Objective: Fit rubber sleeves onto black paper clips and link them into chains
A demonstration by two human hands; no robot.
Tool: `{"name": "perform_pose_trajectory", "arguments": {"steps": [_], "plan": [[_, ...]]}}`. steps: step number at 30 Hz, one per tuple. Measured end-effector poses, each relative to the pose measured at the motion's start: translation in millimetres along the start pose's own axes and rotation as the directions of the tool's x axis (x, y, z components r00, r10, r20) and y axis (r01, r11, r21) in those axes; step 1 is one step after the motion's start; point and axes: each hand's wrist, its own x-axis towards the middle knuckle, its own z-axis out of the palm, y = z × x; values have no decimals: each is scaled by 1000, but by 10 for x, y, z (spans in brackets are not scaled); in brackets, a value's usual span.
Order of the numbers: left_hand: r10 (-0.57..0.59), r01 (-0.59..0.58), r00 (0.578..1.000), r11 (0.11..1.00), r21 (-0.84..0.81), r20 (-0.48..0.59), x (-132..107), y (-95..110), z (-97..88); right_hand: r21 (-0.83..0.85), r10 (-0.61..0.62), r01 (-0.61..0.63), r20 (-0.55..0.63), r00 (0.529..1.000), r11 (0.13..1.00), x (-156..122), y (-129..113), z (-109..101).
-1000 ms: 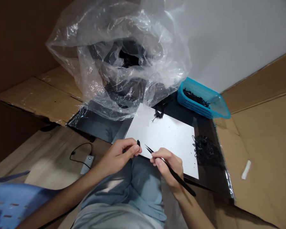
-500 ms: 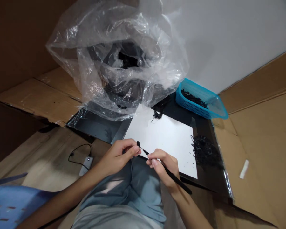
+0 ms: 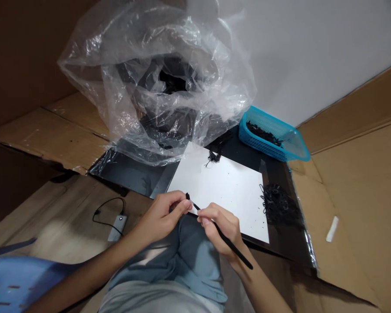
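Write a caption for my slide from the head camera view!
Left hand pinches a small black piece as the right hand holds black tweezers to it, over white paper.

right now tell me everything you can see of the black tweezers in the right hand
The slim matte-black tweezers are long and straight, and look like coated metal. The right hand pinches them near the narrow tips, with the long rear end running past the wrist. The tips point toward the left hand and reach a small black scrap it holds, above a white paper sheet.
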Motion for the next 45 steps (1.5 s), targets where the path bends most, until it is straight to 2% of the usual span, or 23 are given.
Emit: {"name": "perform_pose_trajectory", "arguments": {"steps": [6, 13, 15, 17, 19, 21, 23, 27, 30, 34, 45], "plan": [[29, -20, 996, 994, 104, -87, -12, 5, 72, -158, -164, 160, -17, 986, 974, 21, 24, 66], [61, -40, 991, 985, 166, -123, -32, -33, 122, -253, -196, 178, -52, 979, 951, 40, 70, 152], [50, -36, 994, 990, 137, -97, -63, -32, 140, -299, -146, 113, -91, 985, 948, 56, 149, 121], [32, -25, 997, 995, 98, -69, -93, -21, 149, -321, -24, -34, -176, 984, 947, 63, 237, 46], [19, -15, 997, 998, 54, -69, -105, -3, 145, -260, 126, -201, -281, 951, 944, 51, 291, -50], [18, -18, 997, 1000, -5, -79, -95, 14, 132, -127, 241, -292, -314, 918, 948, 20, 280, -136], [24, -29, 996, 998, -49, -89, -76, 23, 119, 28, 300, -302, -246, 922, 953, -18, 209, -187], [52, -58, 995, 996, -69, -83, -65, 12, 113, 206, 267, -253, -43, 963, 945, -67, 38, -192], [70, -74, 995, 996, -53, -73, -78, -8, 116, 196, 227, -228, 27, 973, 954, -67, -5, -167], [71, -73, 996, 997, -34, -62, -82, -23, 114, 179, 203, -210, 57, 978, 961, -52, 8, -147], [58, -56, 998, 997, 54, -27, -71, -50, 108, 180, 226, -252, 153, 962, 951, -45, 64, -155]]}}
